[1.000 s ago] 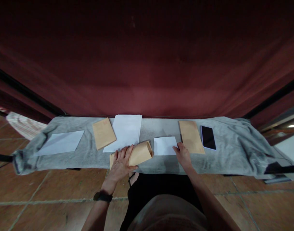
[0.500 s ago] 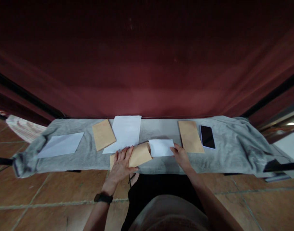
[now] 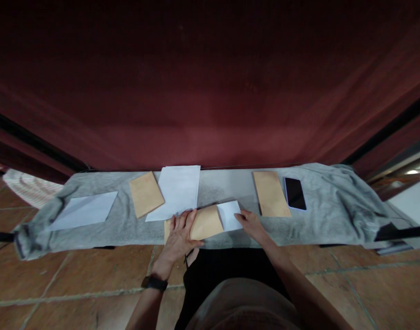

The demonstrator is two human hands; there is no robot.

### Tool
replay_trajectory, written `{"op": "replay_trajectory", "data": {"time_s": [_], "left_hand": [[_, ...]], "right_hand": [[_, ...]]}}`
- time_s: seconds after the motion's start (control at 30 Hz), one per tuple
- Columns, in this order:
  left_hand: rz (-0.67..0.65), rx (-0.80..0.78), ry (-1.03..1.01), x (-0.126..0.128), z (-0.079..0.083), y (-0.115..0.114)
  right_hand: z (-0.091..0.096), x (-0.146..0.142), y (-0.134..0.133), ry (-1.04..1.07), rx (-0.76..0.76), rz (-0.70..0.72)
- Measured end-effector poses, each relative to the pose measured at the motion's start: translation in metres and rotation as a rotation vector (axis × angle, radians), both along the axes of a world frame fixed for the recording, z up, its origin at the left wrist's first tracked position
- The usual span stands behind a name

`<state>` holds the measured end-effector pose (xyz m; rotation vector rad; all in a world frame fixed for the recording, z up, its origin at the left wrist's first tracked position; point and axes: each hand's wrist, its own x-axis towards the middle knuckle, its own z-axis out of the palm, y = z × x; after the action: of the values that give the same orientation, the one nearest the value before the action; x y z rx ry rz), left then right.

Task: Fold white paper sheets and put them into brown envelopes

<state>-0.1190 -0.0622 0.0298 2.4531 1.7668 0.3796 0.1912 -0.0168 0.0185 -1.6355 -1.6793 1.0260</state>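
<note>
Your one camera is worn on your head and looks forward and steeply down. From rather near, it takes in your own body at the near side, the grey cloth from left end to right end, and the dark red backdrop at the far side.

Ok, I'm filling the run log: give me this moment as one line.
left hand: spread on brown envelope | right hand: gripping white paper, partly inside that envelope | smartphone: on grey cloth
</note>
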Motion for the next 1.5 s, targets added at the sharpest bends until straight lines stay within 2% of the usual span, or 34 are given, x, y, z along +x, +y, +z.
{"op": "replay_trajectory", "data": {"time_s": [0.2,0.37,0.8,1.1,1.23,1.37,1.5], "left_hand": [[-0.067,-0.04,-0.047,0.022,0.003,0.004],[-0.103,-0.079,-0.067,0.037,0.005,0.006],[-0.166,-0.093,-0.044,0.042,0.007,0.012],[-0.165,-0.078,-0.029,0.043,0.009,0.012],[-0.182,-0.057,-0.024,0.046,0.014,0.012],[-0.214,-0.037,-0.008,0.051,0.019,0.016],[-0.239,-0.039,-0.004,0.053,0.021,0.021]], "right_hand": [[-0.003,-0.021,-0.008,0.03,0.021,-0.018],[-0.009,-0.034,-0.011,0.053,-0.044,-0.006],[-0.01,-0.024,-0.011,0.105,-0.106,0.068],[-0.017,-0.025,-0.022,0.122,0.011,-0.12],[-0.018,-0.022,-0.022,0.261,-0.004,-0.236],[-0.016,-0.019,-0.019,0.367,-0.105,-0.195],[-0.014,-0.016,-0.016,0.408,-0.13,-0.197]]}}
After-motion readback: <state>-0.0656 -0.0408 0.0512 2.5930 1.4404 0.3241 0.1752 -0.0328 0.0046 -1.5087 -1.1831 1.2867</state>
